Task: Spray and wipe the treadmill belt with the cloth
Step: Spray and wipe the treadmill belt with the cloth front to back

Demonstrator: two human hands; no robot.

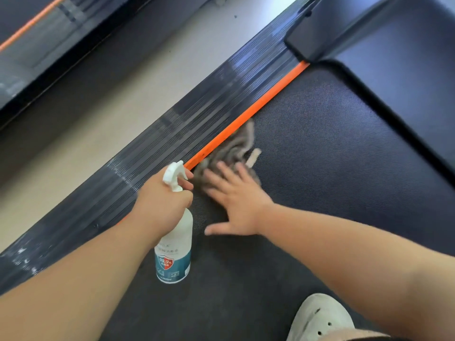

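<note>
Your left hand (161, 205) is gripping the spray bottle (176, 244) w/ curled fingers; your right hand (237, 200), fingers spread flat, is pressing the grey cloth (234, 148) onto the treadmill belt (332, 156) beside the orange strip (248, 114).

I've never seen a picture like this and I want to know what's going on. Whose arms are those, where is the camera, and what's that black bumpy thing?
The camera sits on a person's head and looks down, so you see their own two arms. The black bumpy surface is a treadmill belt, the strip people run on. Beside it are an orange strip and a ribbed side rail, then the pale floor. The left hand grips a white spray bottle by its neck. The right hand lies flat, fingers spread, pressing a grey cloth onto the belt. The blur suggests wiping. At the bottom is the person's pale shoe.
</note>
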